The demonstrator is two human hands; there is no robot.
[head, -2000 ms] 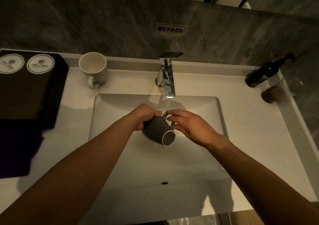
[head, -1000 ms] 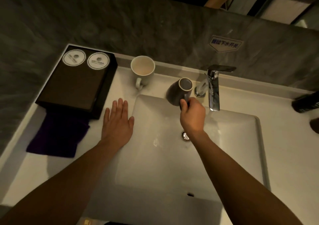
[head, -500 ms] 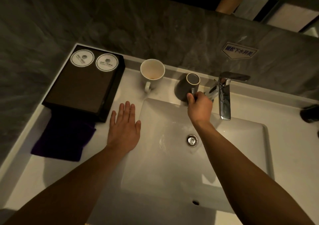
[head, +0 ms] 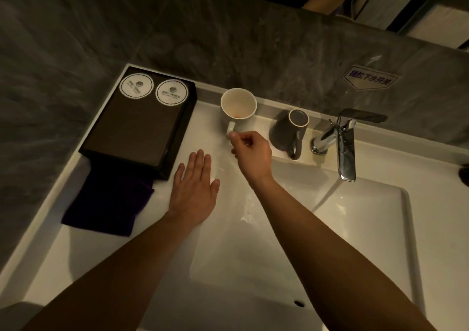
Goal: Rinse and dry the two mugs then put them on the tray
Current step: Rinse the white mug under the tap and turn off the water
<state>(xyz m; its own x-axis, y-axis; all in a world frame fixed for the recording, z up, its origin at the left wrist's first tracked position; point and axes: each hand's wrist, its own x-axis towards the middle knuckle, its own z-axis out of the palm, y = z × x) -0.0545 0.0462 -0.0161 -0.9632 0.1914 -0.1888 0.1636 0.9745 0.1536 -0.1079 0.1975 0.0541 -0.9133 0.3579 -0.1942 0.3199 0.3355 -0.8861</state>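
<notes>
At the far left a purple cloth (head: 106, 203) lies on the counter, its far edge tucked under the black tray (head: 132, 130), which carries two round paper coasters (head: 136, 86) at its far end. Just right of the tray, the left hand (head: 194, 191) rests flat on the counter, fingers straight and holding nothing. Beyond it the white mug (head: 238, 106) stands upright, well off the tray; the right hand (head: 251, 149), fingers curled, seems to pinch its handle, though blur makes this uncertain. Further right the grey mug (head: 286, 131) sits upside down beside the faucet (head: 342, 142), above the sink (head: 403, 229).
</notes>
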